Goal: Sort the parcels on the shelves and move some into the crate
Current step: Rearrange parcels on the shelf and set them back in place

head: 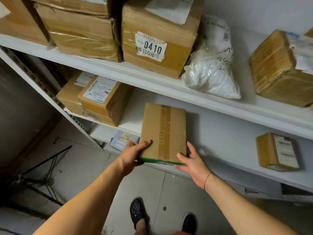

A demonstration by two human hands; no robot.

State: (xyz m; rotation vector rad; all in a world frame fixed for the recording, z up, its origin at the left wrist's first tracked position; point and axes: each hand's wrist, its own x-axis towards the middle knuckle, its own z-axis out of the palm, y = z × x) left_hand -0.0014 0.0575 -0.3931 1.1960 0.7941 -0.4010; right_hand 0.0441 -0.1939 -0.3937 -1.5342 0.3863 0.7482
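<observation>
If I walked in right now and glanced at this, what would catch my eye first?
Probably the flat cardboard parcel with a green bottom edge, held at the front of the middle shelf between the left hand and right hand. Next, the bold 0410 label on the big box on the shelf above, beside a crumpled white plastic bag.

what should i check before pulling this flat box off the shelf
1. Left hand grips the flat box at its near left corner: ok.
2. Right hand gripping: not ok, fingers spread beside the right corner.
3. Nothing stacked on the box: ok.
4. Clear of the labelled box to its left: ok.
5. Crate within reach: cannot tell, none in view.
6. Box weight: cannot tell.
</observation>
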